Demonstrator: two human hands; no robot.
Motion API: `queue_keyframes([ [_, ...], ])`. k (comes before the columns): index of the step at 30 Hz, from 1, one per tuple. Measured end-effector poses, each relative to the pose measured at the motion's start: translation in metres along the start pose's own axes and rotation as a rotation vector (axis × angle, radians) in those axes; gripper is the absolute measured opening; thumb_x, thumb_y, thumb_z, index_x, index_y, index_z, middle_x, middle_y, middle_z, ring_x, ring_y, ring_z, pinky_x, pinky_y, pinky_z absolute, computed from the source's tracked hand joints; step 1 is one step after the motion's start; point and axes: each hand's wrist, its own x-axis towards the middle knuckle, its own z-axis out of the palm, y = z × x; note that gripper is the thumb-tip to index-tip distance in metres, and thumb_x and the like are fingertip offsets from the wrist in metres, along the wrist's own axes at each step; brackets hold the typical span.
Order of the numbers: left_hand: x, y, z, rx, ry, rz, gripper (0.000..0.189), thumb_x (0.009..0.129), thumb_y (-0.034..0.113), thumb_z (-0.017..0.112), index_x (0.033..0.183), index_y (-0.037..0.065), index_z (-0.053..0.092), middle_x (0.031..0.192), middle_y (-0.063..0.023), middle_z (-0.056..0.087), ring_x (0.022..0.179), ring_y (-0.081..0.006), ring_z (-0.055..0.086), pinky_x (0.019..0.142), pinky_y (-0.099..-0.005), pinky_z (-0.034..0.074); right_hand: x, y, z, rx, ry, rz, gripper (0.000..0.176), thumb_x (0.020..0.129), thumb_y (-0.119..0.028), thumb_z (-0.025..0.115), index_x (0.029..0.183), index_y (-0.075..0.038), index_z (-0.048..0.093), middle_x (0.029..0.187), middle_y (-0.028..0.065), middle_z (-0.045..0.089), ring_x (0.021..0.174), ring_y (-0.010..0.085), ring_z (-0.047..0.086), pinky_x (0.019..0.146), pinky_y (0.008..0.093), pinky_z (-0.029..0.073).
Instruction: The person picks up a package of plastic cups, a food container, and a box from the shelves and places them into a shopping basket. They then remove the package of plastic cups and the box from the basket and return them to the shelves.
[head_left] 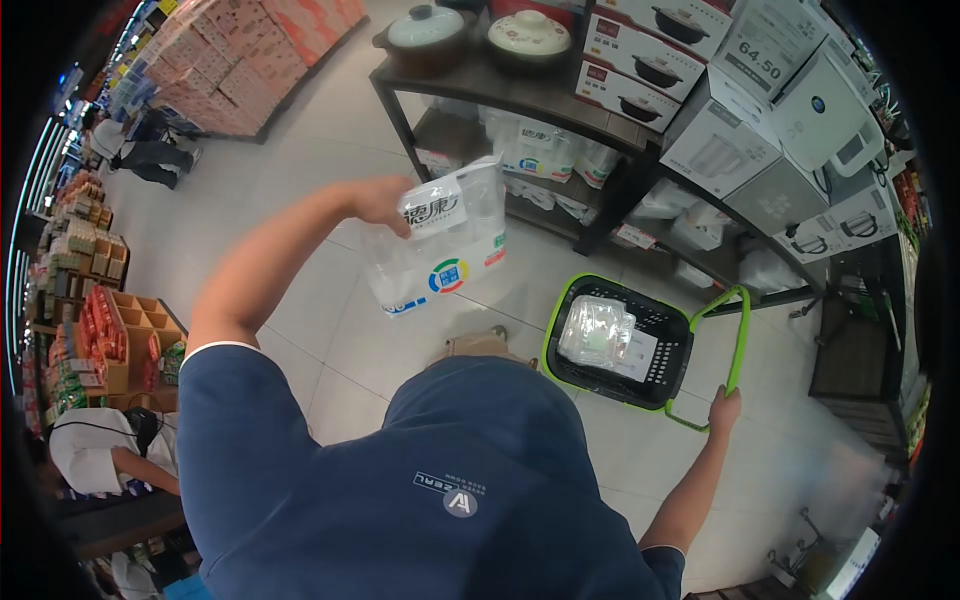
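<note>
Left hand [383, 203]: closed on the upper left corner of a clear plastic multipack [445, 245], fingers wrapped over its edge. The arm is stretched forward and the pack hangs tilted in the air above the tiled floor [300, 170], in front of the person's blue shirt [450, 480]. The pack carries a white label with printed characters and a round coloured mark lower down.

Right hand [724, 408]: closed on the green handle [738, 330] of a shopping basket [551, 335], gripping at the handle's near end. The basket – black mesh walls, green rim – hangs at the person's right side, well apart from the multipack. One clear-wrapped packet [597, 332] lies inside it, next to a white card.

Surroundings: a dark shelf unit [520, 95] stands ahead, beyond both hands. Its top board bears two lidded pots [427, 27] and, to the right, stacked cookware boxes [640, 70]; its lower board holds more wrapped packs [545, 155]. A price card [760, 60] sits on the white cartons further right.

Other people – one crouches at a far display [140, 150]; another, in white, is at the lower left [100, 455].
</note>
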Motion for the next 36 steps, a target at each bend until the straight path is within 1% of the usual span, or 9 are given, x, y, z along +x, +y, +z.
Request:
queue_keyframes([
  [6,0.040,-0.073,0.033,0.394,0.316,-0.175,0.051,0.057,0.020,0.077,0.100,0.003,0.055,0.097,-0.0171,0.061,0.096,-0.0332,0.057,0.081,-0.0404,0.045,-0.011,-0.018,0.017,0.012,0.014,0.002,0.025,0.083,-0.020,0.057,0.080,0.004,0.050,0.072,0.0254,0.056,0.068,0.0425,0.057,0.059,0.0472,0.044],
  [12,0.118,-0.131,0.036,0.205,0.420,-0.320,0.055,0.059,0.021,0.077,0.106,0.009,0.051,0.100,-0.0142,0.061,0.097,-0.0321,0.057,0.079,-0.0426,0.046,-0.026,-0.030,0.040,0.076,-0.110,0.058,0.026,0.083,-0.020,0.058,0.075,0.003,0.048,0.058,0.0150,0.052,0.053,0.0268,0.058,0.050,0.0401,0.043],
  [18,0.222,-0.168,0.007,0.225,0.558,-0.472,0.050,0.066,0.021,0.072,0.109,0.012,0.047,0.106,-0.0095,0.059,0.100,-0.0298,0.057,0.082,-0.0487,0.041,-0.052,-0.044,0.055,0.075,-0.220,0.068,0.027,0.084,-0.022,0.057,0.073,0.001,0.049,0.053,0.0060,0.045,0.044,0.0145,0.045,0.041,0.0307,0.039],
  [20,0.257,-0.191,-0.002,0.233,0.570,-0.493,0.047,0.068,0.018,0.070,0.109,0.013,0.048,0.106,-0.0088,0.059,0.101,-0.0297,0.057,0.082,-0.0485,0.040,-0.054,-0.073,0.043,0.151,-0.264,0.348,0.029,0.085,-0.025,0.057,0.073,0.000,0.050,0.053,0.0042,0.045,0.045,0.0142,0.047,0.042,0.0316,0.039],
  [21,0.274,-0.200,-0.007,0.253,0.599,-0.501,0.044,0.070,0.015,0.067,0.110,0.014,0.048,0.106,-0.0082,0.059,0.101,-0.0296,0.057,0.083,-0.0484,0.040,-0.051,-0.090,0.038,0.131,-0.273,0.354,0.029,0.085,-0.025,0.057,0.073,0.000,0.050,0.053,0.0042,0.045,0.045,0.0142,0.047,0.042,0.0316,0.039],
  [23,0.296,-0.214,-0.018,0.296,0.558,-0.428,0.043,0.070,0.010,0.064,0.110,0.014,0.049,0.105,-0.0081,0.059,0.102,-0.0289,0.056,0.085,-0.0468,0.039,-0.052,-0.118,0.026,0.112,-0.238,0.537,0.030,0.086,-0.028,0.056,0.072,-0.001,0.051,0.055,0.0043,0.048,0.046,0.0140,0.048,0.043,0.0303,0.039],
  [25,0.322,-0.232,-0.025,0.341,0.523,-0.361,0.042,0.071,0.005,0.061,0.110,0.014,0.049,0.105,-0.0081,0.059,0.102,-0.0281,0.055,0.087,-0.0452,0.039,-0.047,-0.128,0.023,0.048,-0.262,0.537,0.030,0.086,-0.028,0.055,0.074,-0.001,0.050,0.057,0.0053,0.049,0.047,0.0147,0.048,0.045,0.0315,0.039],
  [28,0.357,-0.258,-0.024,0.509,0.535,-0.007,0.043,0.069,-0.002,0.057,0.109,0.014,0.052,0.104,-0.0092,0.058,0.103,-0.0268,0.053,0.093,-0.0406,0.036,-0.049,-0.121,0.021,0.007,-0.330,0.595,0.028,0.087,-0.026,0.053,0.075,0.000,0.050,0.059,0.0059,0.051,0.049,0.0152,0.048,0.046,0.0324,0.039],
  [36,0.434,-0.271,-0.046,0.580,0.565,-0.011,0.037,0.078,0.003,0.048,0.115,0.011,0.051,0.111,-0.0104,0.056,0.112,-0.0274,0.047,0.100,-0.0444,0.031,-0.032,-0.126,0.018,-0.107,-0.509,0.814,0.025,0.085,-0.022,0.052,0.083,0.003,0.054,0.065,0.0092,0.056,0.060,0.0180,0.055,0.056,0.0326,0.044],
])
